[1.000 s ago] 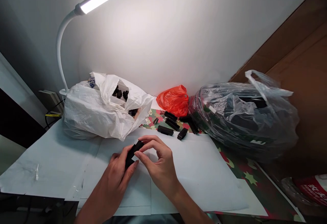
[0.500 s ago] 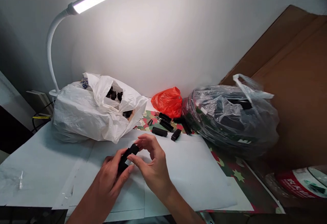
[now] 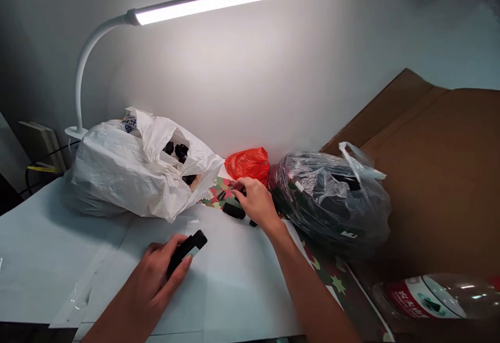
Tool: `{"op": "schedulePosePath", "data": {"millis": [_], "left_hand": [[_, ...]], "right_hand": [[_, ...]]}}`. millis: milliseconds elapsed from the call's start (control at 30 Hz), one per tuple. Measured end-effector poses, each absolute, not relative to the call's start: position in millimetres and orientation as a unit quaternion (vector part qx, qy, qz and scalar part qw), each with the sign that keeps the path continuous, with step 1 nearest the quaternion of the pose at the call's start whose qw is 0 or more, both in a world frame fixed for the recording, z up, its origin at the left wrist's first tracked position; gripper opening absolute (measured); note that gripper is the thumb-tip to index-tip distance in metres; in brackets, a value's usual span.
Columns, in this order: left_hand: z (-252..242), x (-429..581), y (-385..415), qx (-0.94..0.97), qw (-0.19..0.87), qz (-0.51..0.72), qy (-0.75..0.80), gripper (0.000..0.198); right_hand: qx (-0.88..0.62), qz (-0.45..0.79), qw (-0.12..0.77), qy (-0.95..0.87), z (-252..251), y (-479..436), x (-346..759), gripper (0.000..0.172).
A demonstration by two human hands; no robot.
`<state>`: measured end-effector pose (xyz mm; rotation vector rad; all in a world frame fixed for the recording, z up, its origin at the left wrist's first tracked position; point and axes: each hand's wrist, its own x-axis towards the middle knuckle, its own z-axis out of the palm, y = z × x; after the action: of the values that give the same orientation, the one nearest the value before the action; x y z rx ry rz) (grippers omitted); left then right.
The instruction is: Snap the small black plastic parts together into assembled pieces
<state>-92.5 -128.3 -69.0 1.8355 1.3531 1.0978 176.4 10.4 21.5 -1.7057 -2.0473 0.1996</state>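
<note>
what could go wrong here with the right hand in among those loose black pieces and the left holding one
The right hand reaches among loose black pieces lying close together beside the orange bag; its fingers could scatter them.
The left hand holds the black piece by its lower part, far end sticking out; it might slip onto the white paper.
The full clear bag sits close by the right wrist; a nudge may shift it.

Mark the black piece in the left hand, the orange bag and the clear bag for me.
black piece (image 3: pixel 192 243), head view, its free upper end.
orange bag (image 3: pixel 247 163), head view, middle of its front.
clear bag (image 3: pixel 332 205), head view, its bulging side.
</note>
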Motion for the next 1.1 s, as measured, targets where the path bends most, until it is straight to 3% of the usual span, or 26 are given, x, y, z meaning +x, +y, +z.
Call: {"op": "schedulePosePath", "data": {"millis": [133, 233, 433, 633, 767, 867, 967, 1100], "left_hand": [[-71, -91, -133, 0.673, 0.296, 0.441, 0.514, 0.044], [-73, -91, -137, 0.673, 0.297, 0.438, 0.516, 0.043], [-69, -89, -137, 0.683, 0.302, 0.423, 0.513, 0.041], [-52, -80, -133, 0.632, 0.312, 0.411, 0.579, 0.042], [-37, -77, -127, 0.638, 0.305, 0.385, 0.592, 0.041], [-25, -75, -121, 0.658, 0.287, 0.372, 0.588, 0.041], [-10, -68, -116, 0.673, 0.287, 0.359, 0.579, 0.045], [15, -52, -95, 0.712, 0.346, 0.295, 0.535, 0.046]], "right_hand": [[-0.675, -0.01, 0.071, -0.735, 15, 39, 178, 0.007], [-0.677, -0.044, -0.003, -0.735, 7, 45, 171, 0.011], [-0.668, -0.06, -0.016, -0.741, 4, 43, 165, 0.017], [-0.672, -0.012, 0.154, -0.724, 12, 32, 179, 0.014], [-0.579, 0.116, 0.397, -0.702, 9, 21, 188, 0.01], [-0.466, 0.22, 0.57, -0.64, 3, 17, 192, 0.016], [-0.422, 0.273, 0.638, -0.583, -3, 19, 195, 0.021], [-0.413, 0.279, 0.649, -0.574, -9, 26, 198, 0.024]]}}
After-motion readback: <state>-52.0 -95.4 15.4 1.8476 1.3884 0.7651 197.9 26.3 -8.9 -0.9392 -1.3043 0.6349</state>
